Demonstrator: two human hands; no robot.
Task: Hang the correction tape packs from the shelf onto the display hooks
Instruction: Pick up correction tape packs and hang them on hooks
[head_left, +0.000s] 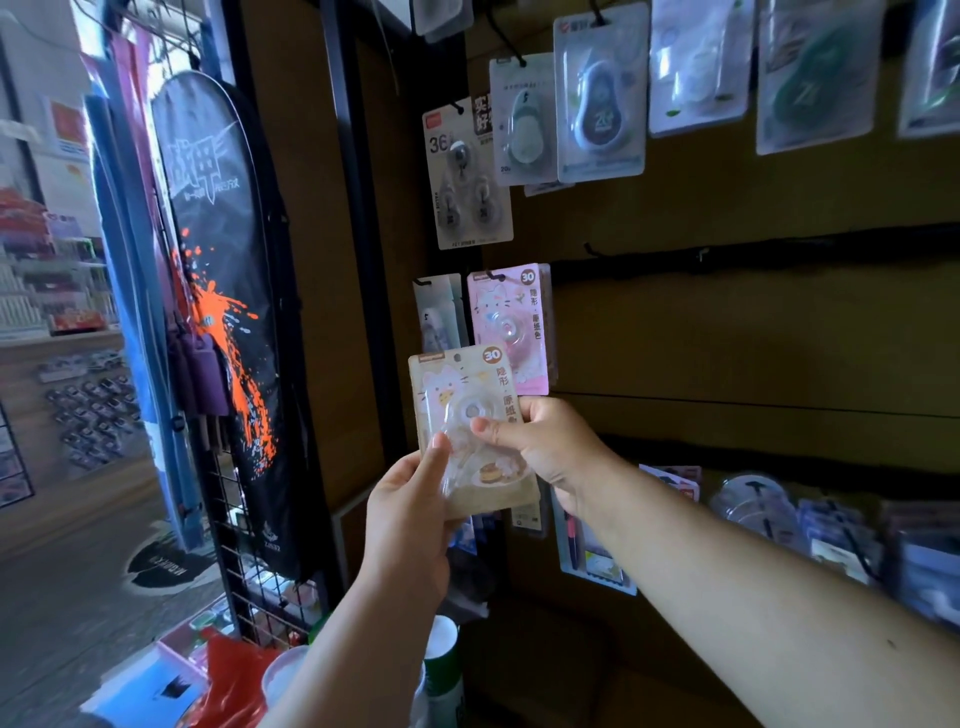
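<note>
Below the pink pack, both hands pinch a beige pack upright

A beige correction tape pack with a cat print stands upright, just below a pink pack hanging on the display board.

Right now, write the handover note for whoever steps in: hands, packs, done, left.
Left hand: grips the beige pack at its lower left, thumb on the front.
Right hand: pinches the same pack at its right edge.
The beige pack is held up in front of the board, its hang hole on no hook, overlapping the bottom of the pink pack.
Done: the pink pack and other packs hang on hooks.
Left: hang the beige pack; the source shelf cannot be made out.
</note>
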